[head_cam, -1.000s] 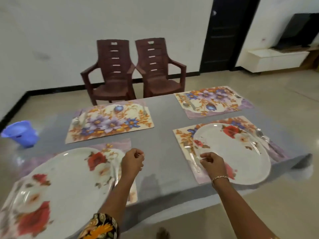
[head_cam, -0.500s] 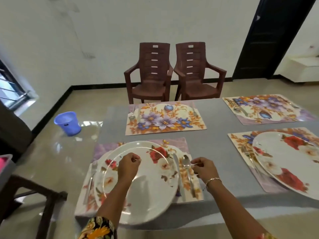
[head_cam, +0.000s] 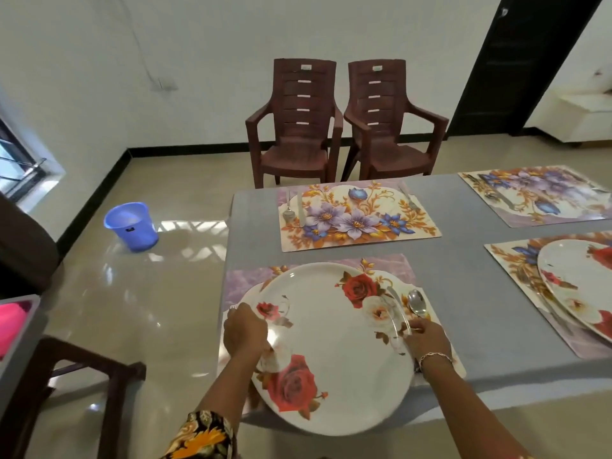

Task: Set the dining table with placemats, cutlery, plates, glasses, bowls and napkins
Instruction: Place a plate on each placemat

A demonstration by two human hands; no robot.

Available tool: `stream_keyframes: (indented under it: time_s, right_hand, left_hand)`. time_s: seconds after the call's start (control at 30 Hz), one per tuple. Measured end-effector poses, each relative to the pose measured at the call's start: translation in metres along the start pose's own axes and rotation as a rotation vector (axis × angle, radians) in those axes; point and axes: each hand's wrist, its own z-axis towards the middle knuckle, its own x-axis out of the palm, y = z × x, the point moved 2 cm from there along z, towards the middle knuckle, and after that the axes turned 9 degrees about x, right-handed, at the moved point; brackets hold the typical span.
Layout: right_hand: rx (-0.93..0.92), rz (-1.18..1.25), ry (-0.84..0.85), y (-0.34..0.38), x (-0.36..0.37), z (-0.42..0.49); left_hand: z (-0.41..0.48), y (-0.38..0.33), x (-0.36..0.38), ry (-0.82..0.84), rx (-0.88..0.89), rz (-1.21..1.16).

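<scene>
A large white plate with red roses (head_cam: 331, 346) lies on the near floral placemat (head_cam: 394, 266). My left hand (head_cam: 244, 332) grips the plate's left rim, and my right hand (head_cam: 427, 339) grips its right rim. A spoon (head_cam: 416, 303) and a knife (head_cam: 395, 298) lie on the mat just right of the plate, partly under its edge. A second rose plate (head_cam: 576, 283) sits on the placemat (head_cam: 516, 260) at the right. Two far placemats (head_cam: 357, 220) (head_cam: 536, 197) carry cutlery only.
The grey table (head_cam: 463, 279) ends at its left edge near the plate. Two brown plastic chairs (head_cam: 298, 127) (head_cam: 384, 127) stand beyond it. A blue bin (head_cam: 130, 226) sits on the floor to the left. A dark stool (head_cam: 66, 376) is near left.
My view has swung from the right-hand plate to the near-left plate. Both hands have moved onto this plate's two rims; the right hand left the right plate.
</scene>
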Motion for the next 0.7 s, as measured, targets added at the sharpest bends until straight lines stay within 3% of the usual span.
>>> stream_keyframes:
  time_s: [0.17, 0.43, 0.6, 0.7]
  right_hand:
    - [0.064, 0.058, -0.029, 0.001, 0.001, -0.003]
    - [0.259, 0.080, 0.089, 0.006, -0.004, 0.012]
    - [0.188, 0.070, 0.086, 0.003, -0.005, 0.018]
    - [0.167, 0.049, 0.083, 0.006, -0.006, 0.017]
  left_hand:
    - [0.013, 0.008, -0.001, 0.064, -0.017, -0.004]
    - [0.015, 0.011, -0.002, 0.068, -0.097, -0.078]
    - [0.010, 0.002, -0.009, 0.018, -0.129, -0.140]
    - [0.005, -0.005, -0.017, 0.027, -0.045, -0.196]
